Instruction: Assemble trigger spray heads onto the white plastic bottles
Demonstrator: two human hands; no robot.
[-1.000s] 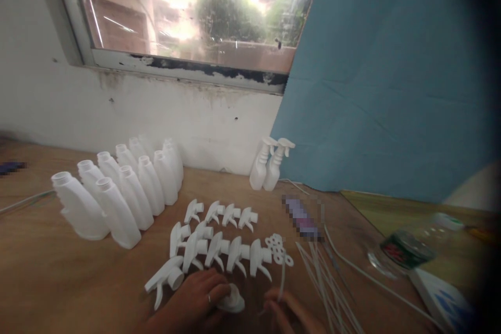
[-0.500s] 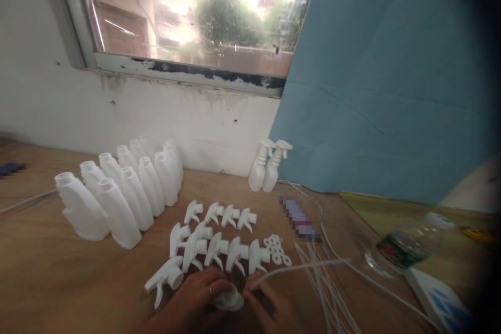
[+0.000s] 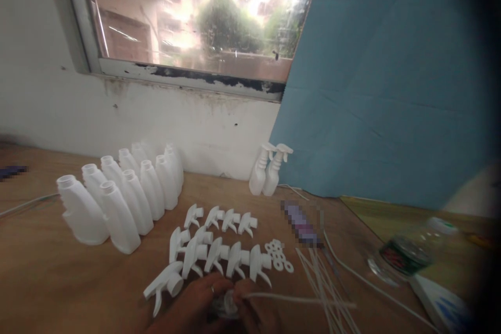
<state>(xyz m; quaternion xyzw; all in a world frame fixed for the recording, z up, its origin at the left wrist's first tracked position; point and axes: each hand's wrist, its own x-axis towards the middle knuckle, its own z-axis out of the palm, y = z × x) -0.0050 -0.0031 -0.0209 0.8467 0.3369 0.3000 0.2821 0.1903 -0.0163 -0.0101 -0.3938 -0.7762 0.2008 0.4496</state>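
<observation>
At the bottom edge, my left hand (image 3: 199, 297), with a ring on one finger, is closed around a white spray trigger head (image 3: 225, 307) whose open collar faces right. My right hand (image 3: 250, 305) pinches a thin white tube (image 3: 297, 299) near one end, right against that collar. The tube's long free part sticks out to the right. Whether its tip is inside the collar is hidden by my fingers. Just beyond my hands lie several loose trigger heads (image 3: 217, 257) in rough rows. Small white rings (image 3: 278, 255) form a cluster to their right.
Several open white bottles (image 3: 123, 214) stand at left. Two bottles with spray heads (image 3: 271, 175) stand by the wall. More thin tubes (image 3: 323, 287), a cable (image 3: 376, 284), a phone-like object (image 3: 300, 223), a clear drink bottle (image 3: 407, 255) and a white box (image 3: 440, 300) occupy the right.
My right hand has moved left, bringing the tube's near end against the trigger head in my left hand. The tube now lies lower and flatter. The view has shifted slightly.
</observation>
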